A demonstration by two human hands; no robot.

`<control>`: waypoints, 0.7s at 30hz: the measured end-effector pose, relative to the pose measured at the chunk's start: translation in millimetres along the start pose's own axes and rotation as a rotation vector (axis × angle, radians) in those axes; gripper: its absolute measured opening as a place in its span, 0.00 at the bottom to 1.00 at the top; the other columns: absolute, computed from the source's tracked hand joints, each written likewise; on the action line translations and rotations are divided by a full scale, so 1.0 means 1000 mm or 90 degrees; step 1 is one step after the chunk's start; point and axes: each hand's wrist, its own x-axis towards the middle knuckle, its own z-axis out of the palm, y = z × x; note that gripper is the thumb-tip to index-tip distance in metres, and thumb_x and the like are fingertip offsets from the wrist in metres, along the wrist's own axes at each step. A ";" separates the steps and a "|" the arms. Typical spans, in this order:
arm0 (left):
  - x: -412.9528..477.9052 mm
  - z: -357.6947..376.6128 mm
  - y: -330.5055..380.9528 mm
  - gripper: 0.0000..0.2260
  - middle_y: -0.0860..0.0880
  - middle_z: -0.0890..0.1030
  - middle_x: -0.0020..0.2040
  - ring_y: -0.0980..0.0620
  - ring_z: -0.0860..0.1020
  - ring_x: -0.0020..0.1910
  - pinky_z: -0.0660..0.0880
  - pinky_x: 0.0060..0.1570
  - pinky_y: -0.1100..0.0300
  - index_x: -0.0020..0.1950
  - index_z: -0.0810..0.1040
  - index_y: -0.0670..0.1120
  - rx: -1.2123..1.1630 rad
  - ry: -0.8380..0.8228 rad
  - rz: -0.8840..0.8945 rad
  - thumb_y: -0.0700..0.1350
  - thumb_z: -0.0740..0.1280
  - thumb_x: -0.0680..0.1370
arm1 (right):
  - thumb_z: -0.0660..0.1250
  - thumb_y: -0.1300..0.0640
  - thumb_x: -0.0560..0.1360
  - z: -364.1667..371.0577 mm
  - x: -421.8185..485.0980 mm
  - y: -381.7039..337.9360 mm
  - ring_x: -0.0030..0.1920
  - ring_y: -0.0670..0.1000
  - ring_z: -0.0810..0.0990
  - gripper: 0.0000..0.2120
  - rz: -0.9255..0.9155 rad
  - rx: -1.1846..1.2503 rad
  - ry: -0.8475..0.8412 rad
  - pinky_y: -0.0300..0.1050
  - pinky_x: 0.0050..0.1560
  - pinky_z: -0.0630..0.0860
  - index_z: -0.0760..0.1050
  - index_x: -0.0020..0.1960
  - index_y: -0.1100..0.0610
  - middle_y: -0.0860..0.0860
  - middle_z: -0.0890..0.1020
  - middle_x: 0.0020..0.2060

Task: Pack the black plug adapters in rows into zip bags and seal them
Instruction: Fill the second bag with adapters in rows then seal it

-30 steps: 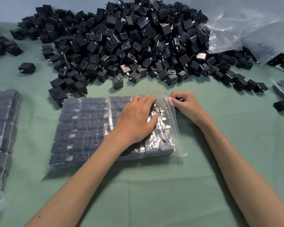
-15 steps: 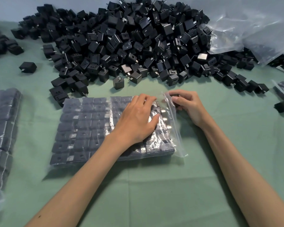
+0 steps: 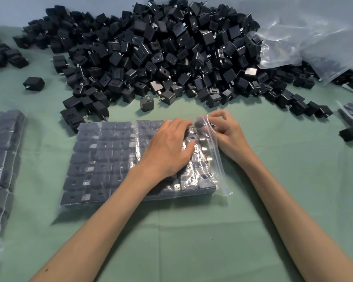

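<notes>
Pressing on the zip bag (image 3: 110,159), the left hand (image 3: 171,147) lies palm-down over its right half, fingers close together and slightly bent, thumb out toward the bag mouth. Right hand (image 3: 226,133) sits at the bag's far right corner, thumb and fingertips pinching the clear mouth flap; a small dark shape shows under the plastic there, cannot tell what. Zip bag lies flat on the green table cover (image 3: 192,231), centre of view, mouth on the right side. Packed adapters (image 3: 102,151) fill it in neat rows, metal prongs showing near the mouth. Loose adapter pile (image 3: 151,47) is heaped beyond the bag across the far table. One upright adapter (image 3: 146,103) stands just beyond the bag's far edge, a single adapter (image 3: 34,83) lies left of the pile. Filled bag (image 3: 2,159) at left edge, well apart. Crumpled clear bags (image 3: 304,37) at far right, overlapping the pile's edge
</notes>
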 end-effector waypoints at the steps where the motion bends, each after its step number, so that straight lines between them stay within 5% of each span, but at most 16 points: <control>1: 0.000 0.000 0.000 0.18 0.49 0.75 0.58 0.55 0.67 0.54 0.64 0.57 0.62 0.68 0.70 0.43 -0.001 0.003 0.000 0.48 0.63 0.80 | 0.71 0.60 0.74 0.001 0.000 0.000 0.46 0.58 0.79 0.11 -0.005 -0.011 0.005 0.57 0.48 0.78 0.82 0.55 0.57 0.57 0.77 0.50; 8: 0.001 0.001 -0.001 0.16 0.50 0.76 0.57 0.56 0.66 0.53 0.62 0.54 0.65 0.66 0.71 0.44 -0.003 0.013 0.004 0.47 0.64 0.79 | 0.74 0.59 0.70 0.001 -0.001 -0.005 0.46 0.48 0.83 0.11 -0.031 -0.023 0.061 0.52 0.49 0.80 0.83 0.53 0.56 0.51 0.85 0.47; 14: 0.001 -0.001 0.000 0.16 0.49 0.77 0.58 0.53 0.70 0.55 0.62 0.54 0.66 0.66 0.72 0.43 -0.004 0.019 0.003 0.46 0.63 0.80 | 0.74 0.58 0.71 0.014 -0.004 -0.006 0.34 0.60 0.80 0.08 0.005 -0.018 0.135 0.55 0.34 0.77 0.84 0.50 0.55 0.50 0.85 0.35; 17: 0.001 -0.001 0.000 0.15 0.50 0.77 0.57 0.53 0.71 0.55 0.61 0.54 0.67 0.66 0.73 0.44 -0.005 0.021 0.002 0.46 0.64 0.79 | 0.73 0.60 0.72 0.018 -0.005 -0.008 0.37 0.51 0.82 0.10 0.005 -0.048 0.149 0.52 0.39 0.79 0.82 0.53 0.57 0.45 0.83 0.38; 21: 0.000 -0.002 0.000 0.15 0.50 0.78 0.58 0.53 0.71 0.55 0.62 0.55 0.66 0.65 0.73 0.44 -0.010 0.026 0.000 0.45 0.64 0.79 | 0.73 0.62 0.71 0.021 -0.006 -0.011 0.40 0.55 0.82 0.11 -0.022 -0.102 0.156 0.53 0.42 0.80 0.81 0.53 0.60 0.51 0.83 0.42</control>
